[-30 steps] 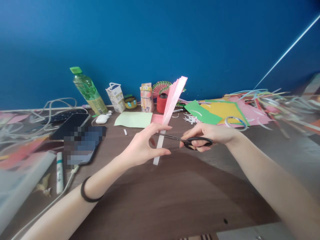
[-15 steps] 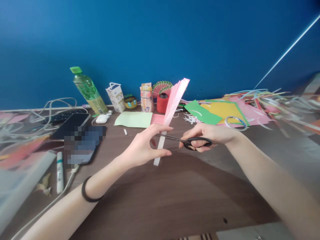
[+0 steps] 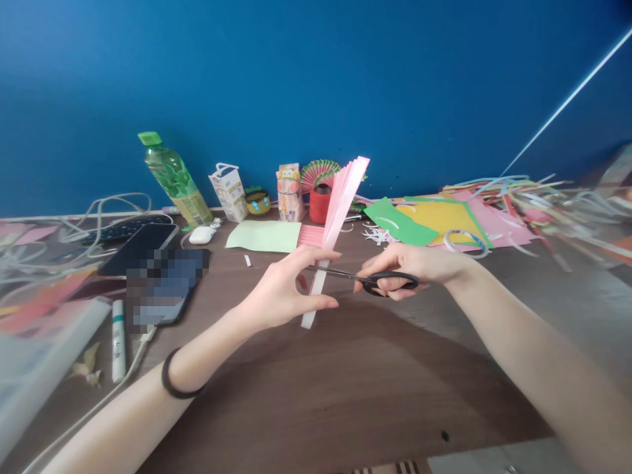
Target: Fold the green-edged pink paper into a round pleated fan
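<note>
White marker (image 3: 118, 342): lying on the desk (image 3: 316, 401). Green-capped bottle (image 3: 174, 181): by the blue wall (image 3: 316, 79). My left hand (image 3: 284, 286): thumb and forefinger apart, both passing before the pleated pink paper (image 3: 343, 204); whether my other fingers clamp it, I cannot tell. Said paper: one, tilted, fanned at top, between my hands. Scissors (image 3: 390, 279): black-handled, blades across the paper's lower part. My right hand (image 3: 399, 263): closed around the handles. Yellow sheet (image 3: 447, 220): beyond it.
</note>
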The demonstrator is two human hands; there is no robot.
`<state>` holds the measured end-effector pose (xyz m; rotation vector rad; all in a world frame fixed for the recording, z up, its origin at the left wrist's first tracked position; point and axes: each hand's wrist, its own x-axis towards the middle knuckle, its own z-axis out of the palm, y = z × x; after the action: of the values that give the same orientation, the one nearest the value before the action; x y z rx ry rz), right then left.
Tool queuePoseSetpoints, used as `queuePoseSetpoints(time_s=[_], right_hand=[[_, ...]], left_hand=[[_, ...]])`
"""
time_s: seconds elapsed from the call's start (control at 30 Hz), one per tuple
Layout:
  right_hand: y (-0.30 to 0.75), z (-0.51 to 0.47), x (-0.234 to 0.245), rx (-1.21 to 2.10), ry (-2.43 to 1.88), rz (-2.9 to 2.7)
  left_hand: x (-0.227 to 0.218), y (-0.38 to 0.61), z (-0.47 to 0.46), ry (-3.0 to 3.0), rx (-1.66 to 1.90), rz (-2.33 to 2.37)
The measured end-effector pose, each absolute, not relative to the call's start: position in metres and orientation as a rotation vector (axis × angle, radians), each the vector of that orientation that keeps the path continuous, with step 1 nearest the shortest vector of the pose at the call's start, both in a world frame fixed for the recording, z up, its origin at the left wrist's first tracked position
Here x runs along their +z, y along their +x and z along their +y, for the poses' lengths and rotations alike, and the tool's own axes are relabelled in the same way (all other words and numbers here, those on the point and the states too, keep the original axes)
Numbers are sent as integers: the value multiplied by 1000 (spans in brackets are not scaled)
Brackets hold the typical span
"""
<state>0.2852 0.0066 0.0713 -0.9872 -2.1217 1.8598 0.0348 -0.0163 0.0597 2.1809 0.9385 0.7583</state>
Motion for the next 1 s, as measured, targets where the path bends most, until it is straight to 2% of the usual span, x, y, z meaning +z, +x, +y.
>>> queuePoseSetpoints(time_s=[0.4, 0.67, 0.77, 0.9, 1.0], right_hand=[[294, 12, 74, 1926, -1096, -2138], [315, 35, 54, 1782, -1045, -1957], [316, 44, 44, 1504, -1226, -1987], [315, 54, 27, 739, -1786, -2069], [316, 58, 18, 396, -1981, -2125]], left_hand=[[57, 30, -8, 2108, 775, 976], [54, 23, 2, 2114, 817, 1040], [54, 21, 3, 2103, 813, 1058], [55, 22, 3, 2131, 799, 1050], [56, 23, 1, 2169, 778, 1039]])
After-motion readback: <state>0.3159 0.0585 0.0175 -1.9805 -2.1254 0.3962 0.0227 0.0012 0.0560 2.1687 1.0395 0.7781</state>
